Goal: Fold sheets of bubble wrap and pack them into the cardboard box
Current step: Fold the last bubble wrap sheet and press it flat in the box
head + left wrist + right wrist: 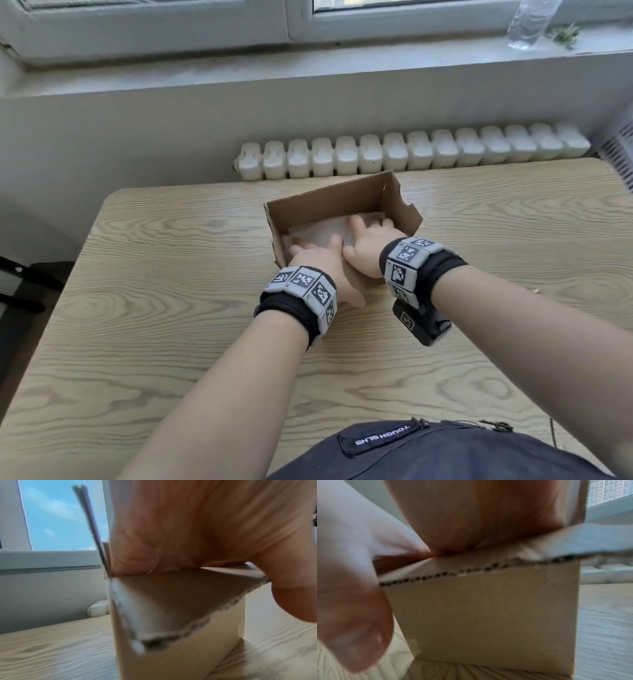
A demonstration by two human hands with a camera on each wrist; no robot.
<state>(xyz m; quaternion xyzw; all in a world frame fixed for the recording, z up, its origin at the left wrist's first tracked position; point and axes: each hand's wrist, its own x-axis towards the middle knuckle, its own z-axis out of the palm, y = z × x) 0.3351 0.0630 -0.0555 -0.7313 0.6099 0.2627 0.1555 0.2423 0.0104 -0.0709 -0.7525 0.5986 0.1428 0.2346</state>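
Observation:
An open cardboard box (329, 202) stands on the wooden table (154, 308). A sheet of bubble wrap (318, 230) lies flat inside it. My left hand (313, 253) reaches over the near wall and presses on the wrap with straight fingers, its thumb outside the box. My right hand (368, 238) presses on the wrap beside it with fingers spread. In the left wrist view the palm (205, 527) rests on the box's near flap (171, 601). In the right wrist view the palm (479, 513) lies over the box's edge (488, 615). The fingertips are hidden in both wrist views.
A white radiator (411, 154) runs behind the table's far edge under a windowsill. A clear plastic bottle (531, 24) stands on the sill at the right. Dark furniture (20, 284) sits left of the table.

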